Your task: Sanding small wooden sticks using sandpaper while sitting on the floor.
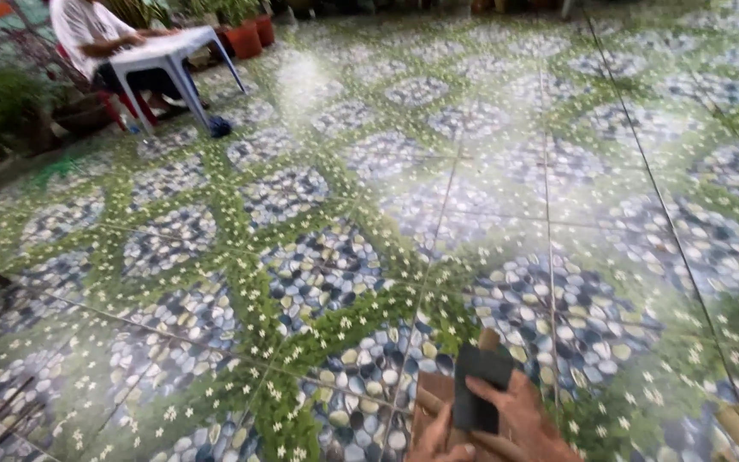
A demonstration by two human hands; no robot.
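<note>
Right hand (528, 419) grip closed round dark flat block (481, 387), left hand (438, 438) beside

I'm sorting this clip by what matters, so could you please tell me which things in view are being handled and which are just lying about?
In hand:
- dark flat block, gripped by the right hand
- brown wooden piece, touched by the left hand

Just about:
- white plastic table, with a seated person
- terracotta pots
- patterned tiled floor
</note>
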